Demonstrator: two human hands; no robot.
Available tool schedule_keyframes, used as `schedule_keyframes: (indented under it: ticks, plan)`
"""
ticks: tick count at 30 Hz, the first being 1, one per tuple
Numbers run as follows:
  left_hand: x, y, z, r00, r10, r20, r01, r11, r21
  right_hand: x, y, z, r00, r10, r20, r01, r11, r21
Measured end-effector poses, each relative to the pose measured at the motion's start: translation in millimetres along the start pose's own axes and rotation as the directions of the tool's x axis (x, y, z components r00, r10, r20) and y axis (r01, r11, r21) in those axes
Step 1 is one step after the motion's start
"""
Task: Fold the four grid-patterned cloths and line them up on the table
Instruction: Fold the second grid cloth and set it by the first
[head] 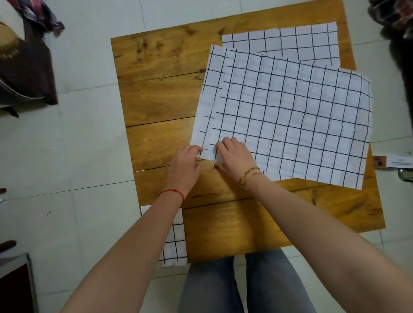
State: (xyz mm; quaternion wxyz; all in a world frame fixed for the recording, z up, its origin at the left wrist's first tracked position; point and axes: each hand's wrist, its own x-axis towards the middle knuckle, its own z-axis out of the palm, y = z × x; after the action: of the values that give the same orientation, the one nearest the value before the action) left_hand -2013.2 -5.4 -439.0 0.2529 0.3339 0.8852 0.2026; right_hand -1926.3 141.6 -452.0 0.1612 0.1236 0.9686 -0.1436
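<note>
My left hand and right hand pinch the top cloth's near corner, separating it from the stack for folding next.

— On the tabletop?
— Three spread grid cloths, overlapping; a folded cloth at the near left corner.
— Hands?
— Left hand and right hand pinching the top cloth's near corner.

top cloth — flat, skewed | two cloths beneath | folded cloth — near-left table corner
</note>
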Motion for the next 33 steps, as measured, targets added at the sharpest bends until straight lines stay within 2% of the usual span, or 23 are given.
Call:
schedule_keyframes:
  ticks: [5,9,11,17,23,27,30,33]
  plan:
    - [0.7,-4.7,-2.1,1.000,-0.022,0.013,0.022,1.000,0.006,8.3,-8.6,14.6,0.994,0.104,0.021,-0.105,0.993,0.046]
    - [-0.2,-5.9,-1.1,0.999,-0.022,0.028,0.021,1.000,0.013,13.1,-1.9,17.5,0.994,0.093,0.053,-0.098,0.989,0.109]
    - [-0.3,-5.6,-1.0,0.999,-0.017,0.031,0.017,1.000,0.015,12.9,1.7,14.7,0.994,0.101,0.041,-0.107,0.975,0.194]
    - [1.2,5.1,-6.3,0.999,0.046,-0.010,-0.047,0.996,-0.071,3.4,9.5,-7.0,0.999,0.048,-0.015,-0.036,0.884,0.467]
    - [10.7,18.9,-19.0,0.997,0.078,-0.009,-0.078,0.987,-0.140,-10.7,15.4,-36.6,0.993,0.118,-0.021,-0.072,0.728,0.682]
    - [13.1,29.6,-32.5,0.996,0.074,-0.040,-0.079,0.987,-0.142,-27.6,15.0,-58.5,0.991,0.127,-0.047,-0.060,0.723,0.688]
    - [9.5,39.0,-45.4,0.993,0.109,-0.038,-0.113,0.985,-0.129,-38.0,11.7,-76.3,0.990,0.124,-0.065,-0.061,0.799,0.598]
    - [4.4,52.2,-60.4,0.988,0.141,-0.062,-0.147,0.984,-0.105,-45.1,7.8,-94.4,0.981,0.088,-0.175,0.005,0.883,0.470]
